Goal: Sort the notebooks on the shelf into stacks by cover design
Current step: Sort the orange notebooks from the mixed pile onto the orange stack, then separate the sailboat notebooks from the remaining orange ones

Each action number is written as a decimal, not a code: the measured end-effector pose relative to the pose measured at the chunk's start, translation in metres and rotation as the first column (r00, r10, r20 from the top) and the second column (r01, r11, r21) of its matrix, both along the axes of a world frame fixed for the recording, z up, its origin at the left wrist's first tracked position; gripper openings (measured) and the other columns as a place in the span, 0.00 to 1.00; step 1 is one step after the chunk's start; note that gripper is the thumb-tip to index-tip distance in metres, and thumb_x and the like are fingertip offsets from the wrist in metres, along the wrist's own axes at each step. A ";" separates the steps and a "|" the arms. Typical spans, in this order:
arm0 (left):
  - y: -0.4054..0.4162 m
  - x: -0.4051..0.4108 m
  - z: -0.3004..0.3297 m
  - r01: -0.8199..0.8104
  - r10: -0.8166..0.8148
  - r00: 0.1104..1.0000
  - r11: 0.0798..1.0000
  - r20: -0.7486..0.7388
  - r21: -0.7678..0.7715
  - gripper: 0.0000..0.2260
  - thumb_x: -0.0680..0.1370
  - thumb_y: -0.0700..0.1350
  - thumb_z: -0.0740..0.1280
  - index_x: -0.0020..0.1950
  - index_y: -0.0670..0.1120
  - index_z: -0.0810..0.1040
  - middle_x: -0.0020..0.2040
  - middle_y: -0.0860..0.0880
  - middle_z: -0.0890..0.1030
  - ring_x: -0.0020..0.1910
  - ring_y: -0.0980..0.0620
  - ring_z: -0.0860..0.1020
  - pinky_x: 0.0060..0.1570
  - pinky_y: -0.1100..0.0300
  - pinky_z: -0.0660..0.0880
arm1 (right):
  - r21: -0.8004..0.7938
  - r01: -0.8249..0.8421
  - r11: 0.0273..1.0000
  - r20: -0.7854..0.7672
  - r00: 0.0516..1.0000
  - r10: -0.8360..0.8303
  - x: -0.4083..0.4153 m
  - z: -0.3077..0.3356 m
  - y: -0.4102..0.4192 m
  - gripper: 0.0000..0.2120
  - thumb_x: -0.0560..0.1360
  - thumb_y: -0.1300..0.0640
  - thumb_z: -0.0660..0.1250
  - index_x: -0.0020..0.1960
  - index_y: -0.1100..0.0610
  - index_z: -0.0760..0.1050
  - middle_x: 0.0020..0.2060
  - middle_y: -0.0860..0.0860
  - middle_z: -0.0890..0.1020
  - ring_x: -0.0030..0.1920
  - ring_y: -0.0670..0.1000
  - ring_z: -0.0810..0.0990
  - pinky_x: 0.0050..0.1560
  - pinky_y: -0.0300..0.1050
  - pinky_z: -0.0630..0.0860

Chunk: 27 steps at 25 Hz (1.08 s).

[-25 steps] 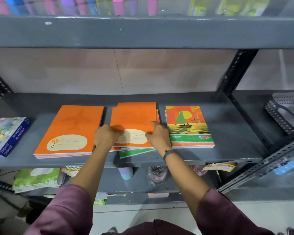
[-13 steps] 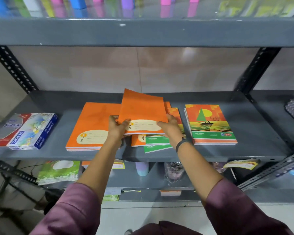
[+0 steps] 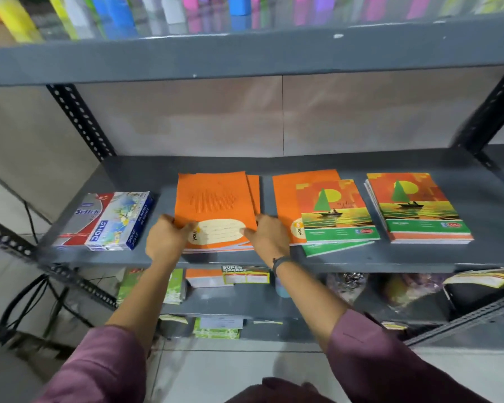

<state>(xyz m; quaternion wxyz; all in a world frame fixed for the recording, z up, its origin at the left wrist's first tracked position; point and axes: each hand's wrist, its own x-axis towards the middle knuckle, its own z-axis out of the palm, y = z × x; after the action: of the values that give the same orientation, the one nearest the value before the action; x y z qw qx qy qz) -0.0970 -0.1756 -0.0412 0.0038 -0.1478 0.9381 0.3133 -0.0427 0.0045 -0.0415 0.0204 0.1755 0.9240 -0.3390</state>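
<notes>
A plain orange notebook [image 3: 213, 199] with a cream label lies on top of the left orange stack on the grey shelf [image 3: 346, 260]. My left hand [image 3: 166, 238] grips its near left edge and my right hand [image 3: 269, 238] grips its near right edge. To the right is a mixed pile: a sailboat-cover notebook [image 3: 335, 210] on an orange one [image 3: 284, 199], with a green-edged one [image 3: 335, 248] sticking out beneath. At the far right sits a neat stack of sailboat-cover notebooks [image 3: 416, 207].
Two boxes [image 3: 111, 219] lie at the shelf's left end. Perforated black uprights [image 3: 79, 120] frame the bay. The upper shelf [image 3: 245, 56] hangs low overhead with coloured items. Lower shelves hold more notebooks and packets [image 3: 245, 276].
Both hands lifted the orange notebook off the middle pile, carried it left and set it down on the left orange stack. The sailboat cover beneath is now uncovered.
</notes>
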 end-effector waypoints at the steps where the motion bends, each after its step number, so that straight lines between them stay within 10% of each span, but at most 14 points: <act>1: 0.004 0.004 0.003 -0.004 -0.001 1.000 0.987 -0.031 -0.159 0.19 0.73 0.54 0.66 0.52 0.39 0.76 0.52 0.38 0.78 0.49 0.39 0.77 0.43 0.51 0.71 | 0.075 0.006 0.997 -0.024 1.000 -0.004 0.004 0.003 0.005 0.18 0.73 0.46 0.67 0.55 0.59 0.78 0.54 0.58 0.81 0.53 0.60 0.80 0.48 0.51 0.78; 3: 0.022 0.013 0.014 -0.013 -0.048 0.983 0.945 -0.176 -0.327 0.17 0.74 0.50 0.64 0.56 0.39 0.76 0.57 0.37 0.75 0.57 0.36 0.73 0.52 0.46 0.71 | 0.148 0.086 0.985 -0.111 0.991 -0.069 0.007 0.011 0.026 0.18 0.75 0.47 0.65 0.58 0.58 0.77 0.56 0.57 0.78 0.55 0.60 0.79 0.48 0.51 0.77; 7: 0.093 0.026 0.019 0.231 -0.282 0.889 0.956 -0.360 -0.178 0.13 0.75 0.44 0.63 0.57 0.43 0.77 0.57 0.40 0.77 0.56 0.38 0.74 0.53 0.48 0.72 | 0.247 0.292 0.924 -0.221 0.945 -0.240 0.006 0.012 0.098 0.18 0.75 0.51 0.63 0.61 0.59 0.74 0.60 0.59 0.76 0.63 0.62 0.72 0.58 0.55 0.73; 14: 0.222 0.055 -0.013 0.559 -0.552 0.828 0.825 -0.096 0.085 0.18 0.75 0.38 0.61 0.65 0.41 0.71 0.61 0.36 0.77 0.60 0.36 0.73 0.59 0.49 0.72 | 0.255 0.302 0.918 -0.073 0.953 -0.294 0.018 -0.012 0.169 0.21 0.72 0.50 0.68 0.62 0.57 0.74 0.64 0.61 0.74 0.65 0.64 0.69 0.64 0.56 0.68; 21: 0.255 0.046 -0.005 0.105 -0.167 0.985 0.792 0.048 0.601 0.17 0.76 0.41 0.61 0.65 0.40 0.69 0.59 0.39 0.79 0.55 0.41 0.77 0.55 0.53 0.72 | -0.471 0.430 0.770 -0.062 0.855 -0.516 0.017 -0.002 0.192 0.24 0.69 0.59 0.73 0.63 0.59 0.74 0.62 0.57 0.78 0.61 0.58 0.77 0.57 0.45 0.73; 27: 0.283 0.038 0.019 -0.148 -0.032 0.983 0.455 0.182 0.878 0.10 0.73 0.36 0.61 0.54 0.41 0.71 0.43 0.46 0.73 0.44 0.48 0.71 0.45 0.60 0.71 | -0.449 0.439 0.778 -0.179 0.809 -0.560 0.023 0.024 0.224 0.18 0.71 0.57 0.70 0.61 0.55 0.76 0.55 0.57 0.82 0.54 0.55 0.79 0.55 0.46 0.75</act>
<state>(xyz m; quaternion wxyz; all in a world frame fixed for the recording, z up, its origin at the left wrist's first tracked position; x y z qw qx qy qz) -0.0592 0.1074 -0.0224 0.1504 -0.1826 0.6274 0.7419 -0.0201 0.2287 -0.0176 -0.1787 0.3555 0.7489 -0.5299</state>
